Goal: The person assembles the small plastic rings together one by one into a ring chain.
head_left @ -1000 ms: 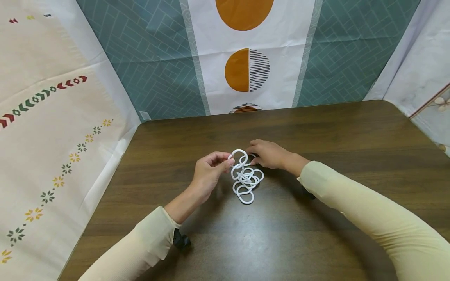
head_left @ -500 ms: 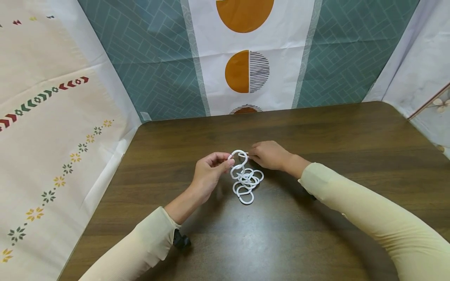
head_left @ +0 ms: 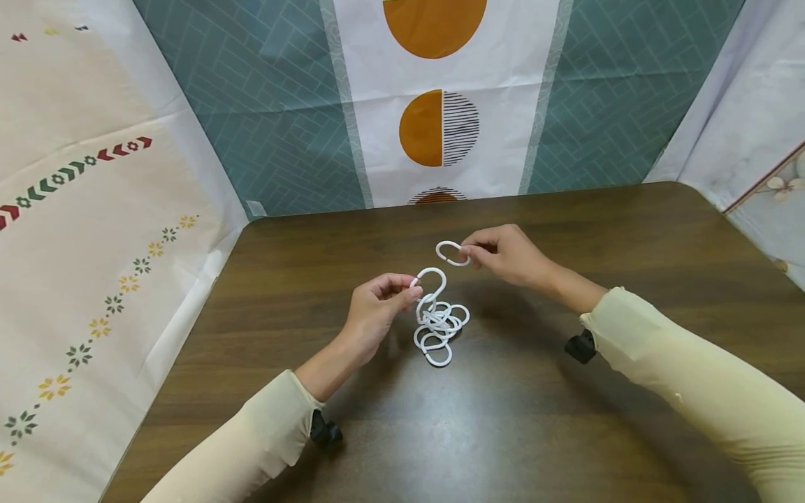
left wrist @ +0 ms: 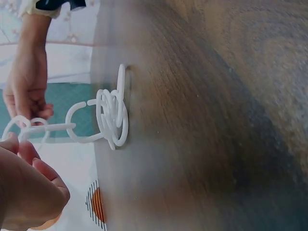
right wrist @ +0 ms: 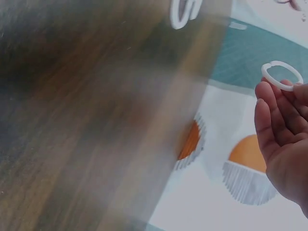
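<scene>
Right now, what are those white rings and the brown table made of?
The white rings, both the loose ring in the right hand and the chain the left hand holds, look like plastic: plain white, smooth, slightly glossy, each with a small gap. The table looks like dark wood or a wood-look coating; grain lines show, with a soft sheen.
</scene>
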`<state>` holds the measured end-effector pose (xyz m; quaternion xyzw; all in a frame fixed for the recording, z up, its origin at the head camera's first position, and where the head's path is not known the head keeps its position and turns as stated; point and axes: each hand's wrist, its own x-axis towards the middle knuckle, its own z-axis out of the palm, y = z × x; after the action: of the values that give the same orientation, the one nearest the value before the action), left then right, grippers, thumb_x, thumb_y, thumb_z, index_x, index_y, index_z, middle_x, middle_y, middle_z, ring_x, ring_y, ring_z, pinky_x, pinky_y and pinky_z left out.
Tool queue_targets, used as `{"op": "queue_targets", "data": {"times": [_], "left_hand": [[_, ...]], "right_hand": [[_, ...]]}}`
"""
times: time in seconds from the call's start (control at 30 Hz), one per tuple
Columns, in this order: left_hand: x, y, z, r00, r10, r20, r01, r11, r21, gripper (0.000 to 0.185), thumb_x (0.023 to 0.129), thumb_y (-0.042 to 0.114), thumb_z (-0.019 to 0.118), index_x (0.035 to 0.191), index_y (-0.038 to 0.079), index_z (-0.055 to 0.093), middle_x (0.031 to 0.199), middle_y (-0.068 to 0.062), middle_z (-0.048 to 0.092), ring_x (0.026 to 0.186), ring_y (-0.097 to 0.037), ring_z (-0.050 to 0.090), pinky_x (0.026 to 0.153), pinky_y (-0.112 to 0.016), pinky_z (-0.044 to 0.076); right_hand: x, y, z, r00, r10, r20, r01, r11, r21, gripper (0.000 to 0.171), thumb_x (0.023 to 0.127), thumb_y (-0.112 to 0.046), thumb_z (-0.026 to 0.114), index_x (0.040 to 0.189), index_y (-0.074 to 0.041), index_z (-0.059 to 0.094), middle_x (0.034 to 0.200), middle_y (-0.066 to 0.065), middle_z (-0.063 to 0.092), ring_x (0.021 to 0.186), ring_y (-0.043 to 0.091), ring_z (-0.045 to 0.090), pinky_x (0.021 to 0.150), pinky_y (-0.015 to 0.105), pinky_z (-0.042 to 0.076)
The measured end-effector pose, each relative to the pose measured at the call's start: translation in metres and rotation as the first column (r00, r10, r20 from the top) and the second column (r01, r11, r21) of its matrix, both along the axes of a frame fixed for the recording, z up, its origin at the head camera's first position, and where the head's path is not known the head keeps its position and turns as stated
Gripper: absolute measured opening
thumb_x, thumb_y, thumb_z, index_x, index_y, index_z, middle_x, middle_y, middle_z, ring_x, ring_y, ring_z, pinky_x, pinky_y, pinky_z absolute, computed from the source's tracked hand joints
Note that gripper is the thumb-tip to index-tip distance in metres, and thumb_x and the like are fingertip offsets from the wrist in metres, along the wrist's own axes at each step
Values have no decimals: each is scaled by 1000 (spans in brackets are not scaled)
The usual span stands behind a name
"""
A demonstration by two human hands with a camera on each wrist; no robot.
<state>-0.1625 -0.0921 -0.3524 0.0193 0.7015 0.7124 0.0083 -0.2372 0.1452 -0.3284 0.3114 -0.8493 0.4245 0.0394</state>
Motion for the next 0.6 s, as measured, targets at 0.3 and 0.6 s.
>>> {"op": "queue_targets", "data": {"times": [0.3, 0.6], "left_hand": [[1, 5, 1, 1000, -18, -19, 18, 1000, -2, 19, 83, 0, 73, 98, -9, 66, 73, 3, 63, 64, -12, 54, 61, -20, 47], [-1, 9, 1, 1000, -26, -13, 26, 1000, 3, 23, 82, 1, 73, 100, -11, 65, 72, 3, 63, 64, -9, 54, 62, -19, 46]], "right_hand": [[14, -2, 21, 1000, 14, -2, -14, 996, -83, 11, 91, -11, 66, 88, -4, 74, 77, 7, 71, 67, 25, 64, 55, 22, 48], [36, -14, 35, 1000, 27, -7, -28, 995, -93, 10, 89, -6, 66, 84, -7, 75, 74, 1, 69, 63, 20, 58, 51, 23, 42]]}}
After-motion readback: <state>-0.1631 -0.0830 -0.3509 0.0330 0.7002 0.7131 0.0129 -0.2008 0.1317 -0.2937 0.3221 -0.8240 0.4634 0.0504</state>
